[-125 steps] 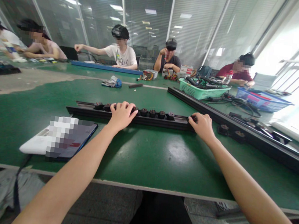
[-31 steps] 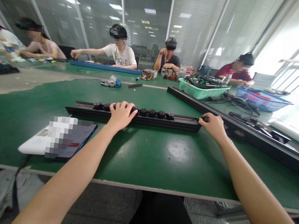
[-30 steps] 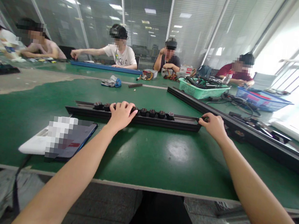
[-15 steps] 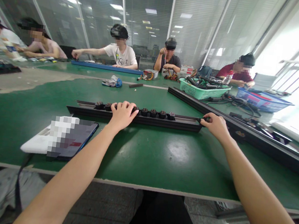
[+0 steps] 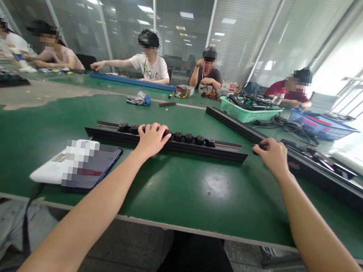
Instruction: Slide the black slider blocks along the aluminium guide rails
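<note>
A black metal channel (image 5: 196, 150) lies crosswise on the green table, its open side up. Several round black modules (image 5: 188, 138) stand in a row along its inside. My left hand (image 5: 152, 136) curls over the channel and the modules near its middle, covering part of the row. Past the channel's right end, my right hand (image 5: 271, 154) pinches a small black piece (image 5: 261, 147) between thumb and fingers. That piece is apart from the channel, and its details are too small to make out.
A longer black rail (image 5: 317, 177) slants along the right side. A phone (image 5: 95, 169) beside a white device (image 5: 52, 165) lies front left. Farther back are a grey-blue cloth (image 5: 139, 98), a green basket (image 5: 239, 111) of cables and a blue basket (image 5: 324, 127). Several people sit opposite.
My right hand has moved right, away from the channel's end, with the small black piece in its fingers. My left hand stays on the channel. The whole view has shifted slightly.
</note>
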`<state>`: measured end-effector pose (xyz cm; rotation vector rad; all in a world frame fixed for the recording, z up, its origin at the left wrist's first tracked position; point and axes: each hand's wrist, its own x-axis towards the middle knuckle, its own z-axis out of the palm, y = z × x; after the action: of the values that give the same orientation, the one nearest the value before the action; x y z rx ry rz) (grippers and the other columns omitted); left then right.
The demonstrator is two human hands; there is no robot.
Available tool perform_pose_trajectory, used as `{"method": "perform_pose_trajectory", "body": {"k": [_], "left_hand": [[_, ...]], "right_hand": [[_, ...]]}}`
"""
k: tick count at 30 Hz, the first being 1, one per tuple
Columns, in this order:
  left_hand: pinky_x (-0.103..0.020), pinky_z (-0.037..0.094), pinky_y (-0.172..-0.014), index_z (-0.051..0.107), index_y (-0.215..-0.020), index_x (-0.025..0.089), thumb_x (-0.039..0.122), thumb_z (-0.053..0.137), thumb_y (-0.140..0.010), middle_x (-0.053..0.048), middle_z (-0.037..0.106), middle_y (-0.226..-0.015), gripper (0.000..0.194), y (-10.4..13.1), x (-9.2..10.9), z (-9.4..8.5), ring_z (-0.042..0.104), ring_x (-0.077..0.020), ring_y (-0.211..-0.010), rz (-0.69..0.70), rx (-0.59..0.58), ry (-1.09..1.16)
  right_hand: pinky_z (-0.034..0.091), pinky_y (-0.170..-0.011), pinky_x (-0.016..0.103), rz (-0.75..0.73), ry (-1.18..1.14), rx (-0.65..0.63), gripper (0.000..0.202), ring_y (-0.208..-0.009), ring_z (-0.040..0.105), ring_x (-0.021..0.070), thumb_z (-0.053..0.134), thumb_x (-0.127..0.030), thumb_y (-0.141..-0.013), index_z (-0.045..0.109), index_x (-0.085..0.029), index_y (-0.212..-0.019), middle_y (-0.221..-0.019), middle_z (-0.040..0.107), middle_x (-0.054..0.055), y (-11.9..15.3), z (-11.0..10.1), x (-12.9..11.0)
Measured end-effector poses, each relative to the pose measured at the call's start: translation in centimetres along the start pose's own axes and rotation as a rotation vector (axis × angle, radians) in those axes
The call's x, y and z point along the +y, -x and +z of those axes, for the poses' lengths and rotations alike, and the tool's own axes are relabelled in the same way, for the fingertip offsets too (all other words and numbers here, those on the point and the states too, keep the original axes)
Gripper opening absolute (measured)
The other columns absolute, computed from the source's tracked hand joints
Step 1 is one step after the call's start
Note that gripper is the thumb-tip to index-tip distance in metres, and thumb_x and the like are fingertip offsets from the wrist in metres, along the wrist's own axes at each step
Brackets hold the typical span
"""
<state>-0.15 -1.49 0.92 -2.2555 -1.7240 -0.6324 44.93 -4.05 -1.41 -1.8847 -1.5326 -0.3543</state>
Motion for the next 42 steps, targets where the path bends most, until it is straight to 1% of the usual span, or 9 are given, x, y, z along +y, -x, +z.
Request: {"method": "perform_pose_trajectory", "body": {"k": [3,11,17,20,24,28,31,36,42], "left_hand": [[-0.056,0.024,-0.114,0.062,-0.127,0.029,0.047,0.043,-0.104,-0.012,0.060,-0.128,0.035,0.0,0.0,0.0,0.051,-0.0337,-0.123,-0.001,0.002,-0.002],[-0.056,0.025,-0.114,0.062,-0.127,0.028,0.046,0.041,-0.104,-0.012,0.060,-0.128,0.036,0.0,0.1,-0.1,0.051,-0.0334,-0.123,0.003,0.003,-0.017],[-0.056,0.024,-0.114,0.062,-0.127,0.029,0.047,0.041,-0.104,-0.012,0.060,-0.128,0.036,-0.1,0.1,0.0,0.050,-0.0338,-0.124,0.000,0.000,-0.013],[-0.057,0.024,-0.114,0.062,-0.127,0.028,0.047,0.041,-0.104,-0.013,0.060,-0.128,0.036,-0.1,0.1,0.0,0.051,-0.0340,-0.123,0.006,0.005,-0.008],[-0.056,0.025,-0.114,0.063,-0.126,0.028,0.046,0.042,-0.104,-0.012,0.060,-0.128,0.036,0.0,0.0,0.0,0.051,-0.0335,-0.123,0.006,0.008,-0.007],[-0.055,0.025,-0.114,0.062,-0.127,0.027,0.046,0.042,-0.104,-0.012,0.060,-0.129,0.035,0.0,0.1,-0.1,0.051,-0.0331,-0.123,0.004,0.002,-0.026],[-0.055,0.025,-0.113,0.062,-0.127,0.027,0.046,0.042,-0.105,-0.012,0.060,-0.129,0.036,0.0,0.0,0.0,0.051,-0.0327,-0.121,0.006,0.011,-0.027],[-0.054,0.025,-0.113,0.064,-0.125,0.028,0.046,0.041,-0.105,-0.011,0.061,-0.129,0.035,0.0,-0.2,0.1,0.051,-0.0319,-0.120,0.007,0.028,-0.029],[-0.054,0.026,-0.112,0.064,-0.125,0.028,0.047,0.042,-0.105,-0.011,0.062,-0.127,0.035,-0.1,-0.2,0.2,0.052,-0.0319,-0.120,0.008,0.028,-0.043]], "right_hand": [[0.043,-0.088,0.051,0.047,0.024,-0.006,0.029,-0.089,0.060,0.0348,0.060,-0.047,-0.083,0.069,-0.022,-0.093,-0.084,0.069,0.013,-0.1,-0.1,1.3],[0.037,-0.087,0.053,0.034,0.268,-0.265,0.042,-0.104,0.051,0.0401,0.047,-0.047,-0.093,0.070,-0.020,-0.116,-0.096,0.068,0.019,0.6,1.5,2.0],[0.033,-0.088,0.059,0.120,0.312,-0.130,0.038,-0.118,0.041,0.0446,0.046,-0.036,-0.096,0.076,-0.019,-0.111,-0.119,0.057,0.025,1.2,1.0,1.0],[0.033,-0.089,0.059,0.035,0.314,-0.021,0.040,-0.117,0.041,0.0445,0.040,-0.024,-0.095,0.074,-0.016,-0.115,-0.120,0.055,0.026,1.5,0.3,-1.2],[0.034,-0.088,0.052,-0.181,0.225,0.035,0.044,-0.111,0.042,0.0393,0.037,-0.023,-0.097,0.068,-0.015,-0.127,-0.116,0.055,0.023,2.8,0.0,-6.3],[0.033,-0.088,0.046,-0.386,0.193,-0.040,0.044,-0.107,0.043,0.0334,0.032,-0.032,-0.104,0.063,-0.015,-0.130,-0.115,0.056,0.019,4.5,0.9,-11.9],[0.033,-0.089,0.044,-0.431,0.213,-0.087,0.045,-0.108,0.045,0.0341,0.033,-0.040,-0.106,0.063,-0.012,-0.125,-0.114,0.058,0.020,4.7,1.8,-14.9],[0.033,-0.090,0.043,-0.368,0.177,-0.208,0.035,-0.108,0.050,0.0341,0.039,-0.036,-0.104,0.064,-0.013,-0.111,-0.107,0.067,0.018,2.8,2.9,-17.4],[0.034,-0.089,0.040,-0.342,0.089,-0.224,0.024,-0.110,0.053,0.0325,0.044,-0.031,-0.101,0.063,-0.016,-0.103,-0.112,0.070,0.016,2.0,3.8,-17.6]]}}
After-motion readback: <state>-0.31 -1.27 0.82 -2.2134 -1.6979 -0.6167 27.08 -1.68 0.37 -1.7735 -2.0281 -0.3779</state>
